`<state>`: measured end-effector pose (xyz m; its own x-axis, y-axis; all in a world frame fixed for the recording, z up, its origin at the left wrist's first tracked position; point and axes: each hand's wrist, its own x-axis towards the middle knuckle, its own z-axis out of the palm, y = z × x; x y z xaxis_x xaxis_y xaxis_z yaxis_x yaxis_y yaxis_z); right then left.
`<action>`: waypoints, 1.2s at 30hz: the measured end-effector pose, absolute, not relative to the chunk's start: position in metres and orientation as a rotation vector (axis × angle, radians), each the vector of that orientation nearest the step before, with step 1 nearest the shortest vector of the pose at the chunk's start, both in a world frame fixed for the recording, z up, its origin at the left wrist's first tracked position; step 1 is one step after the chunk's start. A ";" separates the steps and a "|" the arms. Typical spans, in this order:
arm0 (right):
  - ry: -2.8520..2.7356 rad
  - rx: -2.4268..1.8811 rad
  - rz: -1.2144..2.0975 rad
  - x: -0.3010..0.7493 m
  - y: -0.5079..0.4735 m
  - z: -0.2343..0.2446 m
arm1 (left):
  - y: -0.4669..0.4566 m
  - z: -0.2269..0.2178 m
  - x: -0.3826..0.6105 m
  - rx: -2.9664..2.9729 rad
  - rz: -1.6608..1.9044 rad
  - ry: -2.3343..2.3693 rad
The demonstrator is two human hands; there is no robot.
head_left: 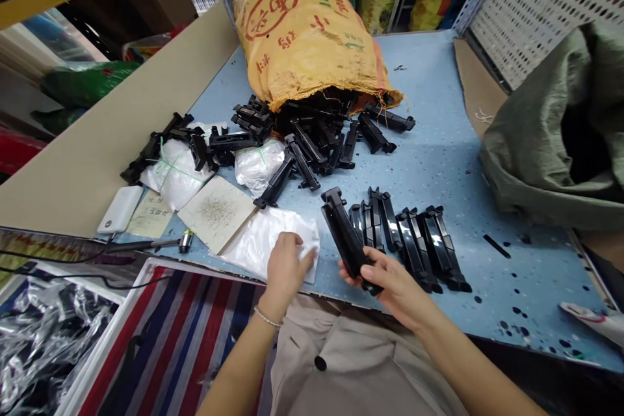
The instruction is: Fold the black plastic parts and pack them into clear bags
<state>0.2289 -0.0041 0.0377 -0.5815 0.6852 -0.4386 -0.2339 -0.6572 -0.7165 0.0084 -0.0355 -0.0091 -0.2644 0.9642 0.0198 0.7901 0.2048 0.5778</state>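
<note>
My right hand [390, 283] is wrapped round the lower end of a long black plastic part [344, 231], holding it tilted just above the blue table [439, 162]. My left hand [287, 263] rests on a pile of clear plastic bags [266, 237] near the front edge, its fingers pinching the top bag. Right of the held part, a row of several similar black parts [414, 244] lies side by side. Farther back, a heap of black parts [316, 136] spills from a yellow woven sack [302, 26].
White filled bags [178, 172] and a square card [217, 213] lie at the left, with a white power bank [119, 208] beside them. A grey-green sack [556, 136] sits at the right. A striped bag [185, 331] stands below the front left edge. A beige board [112, 143] borders the left side.
</note>
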 end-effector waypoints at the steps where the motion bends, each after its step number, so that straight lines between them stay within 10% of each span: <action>1: -0.797 -0.964 2.247 0.224 -0.004 0.036 | -0.038 -0.010 0.010 1.714 0.634 2.178; 30: -0.409 -0.992 2.282 0.152 0.002 0.002 | -0.057 0.006 -0.030 1.114 1.379 1.929; 36: -0.478 -1.012 2.174 0.152 0.005 0.000 | -0.063 0.019 -0.041 1.751 0.848 2.141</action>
